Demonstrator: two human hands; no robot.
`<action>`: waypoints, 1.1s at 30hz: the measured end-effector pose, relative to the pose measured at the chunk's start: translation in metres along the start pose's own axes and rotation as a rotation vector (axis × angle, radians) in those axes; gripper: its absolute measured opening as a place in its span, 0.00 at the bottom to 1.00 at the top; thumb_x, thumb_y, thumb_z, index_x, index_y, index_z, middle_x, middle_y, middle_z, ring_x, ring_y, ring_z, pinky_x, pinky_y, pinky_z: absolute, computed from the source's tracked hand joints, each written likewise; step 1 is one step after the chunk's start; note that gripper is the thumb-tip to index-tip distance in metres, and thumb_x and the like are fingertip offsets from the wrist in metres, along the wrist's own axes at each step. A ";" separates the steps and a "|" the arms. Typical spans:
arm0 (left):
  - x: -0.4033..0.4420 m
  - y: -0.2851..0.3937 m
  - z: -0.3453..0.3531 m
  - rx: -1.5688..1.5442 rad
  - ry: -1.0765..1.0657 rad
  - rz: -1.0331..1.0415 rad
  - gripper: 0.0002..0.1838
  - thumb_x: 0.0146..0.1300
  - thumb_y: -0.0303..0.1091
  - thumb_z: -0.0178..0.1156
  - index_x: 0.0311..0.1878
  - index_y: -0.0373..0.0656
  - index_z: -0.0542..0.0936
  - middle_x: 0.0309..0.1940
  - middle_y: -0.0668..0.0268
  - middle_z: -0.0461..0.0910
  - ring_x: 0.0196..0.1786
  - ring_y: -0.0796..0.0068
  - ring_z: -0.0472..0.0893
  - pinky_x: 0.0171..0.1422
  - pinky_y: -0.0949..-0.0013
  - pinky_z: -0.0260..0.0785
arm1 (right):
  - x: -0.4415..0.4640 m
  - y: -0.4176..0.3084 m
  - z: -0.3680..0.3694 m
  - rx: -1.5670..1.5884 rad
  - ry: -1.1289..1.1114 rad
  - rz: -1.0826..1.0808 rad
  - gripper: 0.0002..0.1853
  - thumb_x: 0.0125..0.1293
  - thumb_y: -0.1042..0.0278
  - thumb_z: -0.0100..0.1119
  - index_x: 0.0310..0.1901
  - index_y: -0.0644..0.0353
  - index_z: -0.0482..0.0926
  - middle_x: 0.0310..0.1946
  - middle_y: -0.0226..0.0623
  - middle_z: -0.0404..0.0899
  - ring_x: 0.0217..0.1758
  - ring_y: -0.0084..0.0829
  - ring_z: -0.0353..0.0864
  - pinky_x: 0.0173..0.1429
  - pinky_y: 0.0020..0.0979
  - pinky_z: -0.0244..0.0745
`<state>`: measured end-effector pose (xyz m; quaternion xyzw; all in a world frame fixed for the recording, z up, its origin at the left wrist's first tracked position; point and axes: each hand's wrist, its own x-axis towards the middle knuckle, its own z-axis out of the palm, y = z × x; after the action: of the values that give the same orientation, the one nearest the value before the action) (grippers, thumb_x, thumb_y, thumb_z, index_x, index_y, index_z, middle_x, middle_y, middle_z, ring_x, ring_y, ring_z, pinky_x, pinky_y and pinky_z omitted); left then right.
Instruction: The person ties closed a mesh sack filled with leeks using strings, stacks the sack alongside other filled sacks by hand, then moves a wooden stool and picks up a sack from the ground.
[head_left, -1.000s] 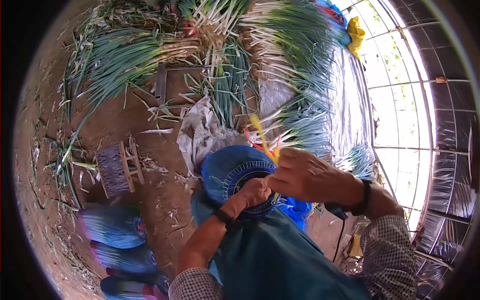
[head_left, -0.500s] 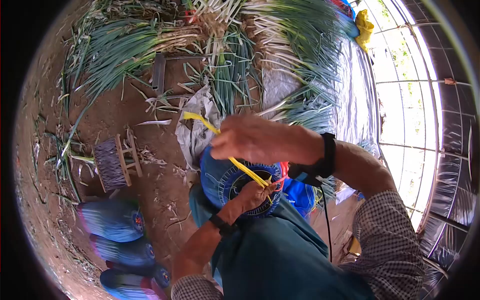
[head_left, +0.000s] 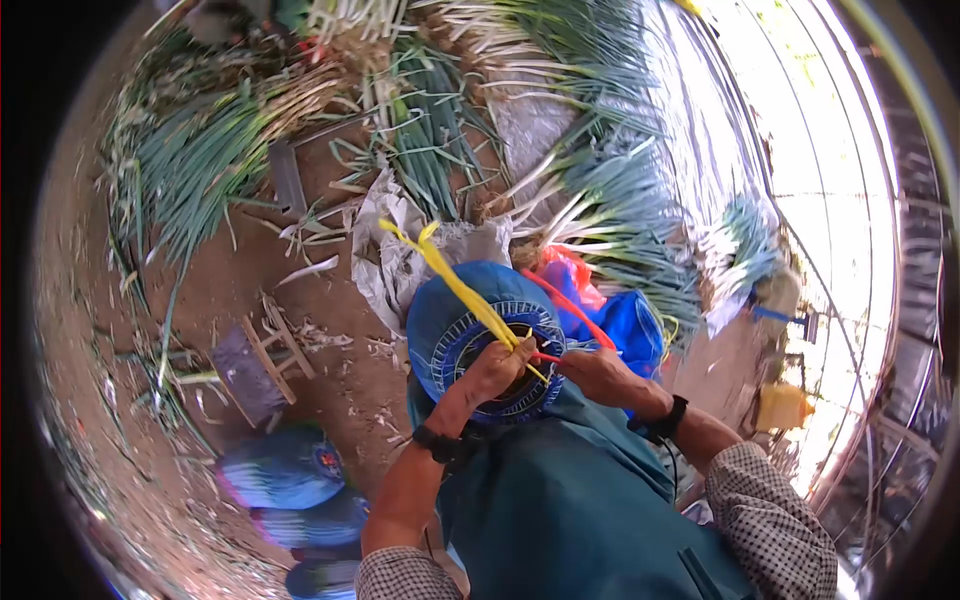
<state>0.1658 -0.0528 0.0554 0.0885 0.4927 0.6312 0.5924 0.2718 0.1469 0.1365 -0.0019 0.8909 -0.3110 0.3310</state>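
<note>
A blue mesh sack [head_left: 462, 290], its round end ringed with blue and white, sits upright against the green apron on my lap. Over that end, my left hand [head_left: 497, 370] is closed on a yellow plastic strip [head_left: 455, 283] whose loose end points up and left. My right hand [head_left: 602, 380], just beside it, is pinched on a red plastic strip [head_left: 570, 305] that trails upward to the back. The two strips meet between my fingers; how they cross there is partly hidden.
Heaps of spring onions [head_left: 630, 215] lie ahead, some on silvery sheeting [head_left: 690, 110]. A small wooden stool [head_left: 255, 370] stands at left, with filled blue sacks [head_left: 285, 470] below it. Blue and red bags [head_left: 625, 325] lie right of the sack. A yellow container [head_left: 783, 407] stands at right.
My right hand has let go of the yellow strip, moved down and right, and taken the red strip. My left hand stays over the sack's end. The view has shifted.
</note>
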 end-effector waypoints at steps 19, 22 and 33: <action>-0.015 -0.012 0.027 1.114 0.313 0.649 0.10 0.54 0.29 0.60 0.41 0.43 0.79 0.32 0.61 0.80 0.40 0.59 0.81 0.46 0.55 0.67 | 0.046 0.008 0.015 0.137 0.044 -0.163 0.03 0.65 0.71 0.60 0.37 0.58 0.81 0.24 0.47 0.81 0.25 0.45 0.83 0.27 0.40 0.73; -0.033 0.017 0.023 1.475 0.380 0.778 0.09 0.55 0.31 0.58 0.40 0.43 0.78 0.27 0.67 0.76 0.37 0.65 0.79 0.54 0.56 0.65 | 0.058 0.009 -0.020 0.718 -0.426 0.208 0.15 0.70 0.58 0.58 0.33 0.61 0.82 0.19 0.28 0.80 0.19 0.27 0.81 0.22 0.25 0.68; -0.035 -0.003 0.015 1.420 0.514 0.977 0.04 0.53 0.36 0.59 0.31 0.49 0.77 0.32 0.72 0.71 0.44 0.71 0.73 0.57 0.60 0.62 | 0.054 -0.019 0.015 0.343 -0.022 -0.185 0.28 0.47 0.67 0.77 0.51 0.61 0.76 0.40 0.41 0.83 0.44 0.42 0.85 0.47 0.36 0.80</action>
<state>0.1883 -0.0745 0.0775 0.4896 0.7916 0.3599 -0.0649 0.2346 0.1118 0.1068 -0.0305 0.8172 -0.4874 0.3062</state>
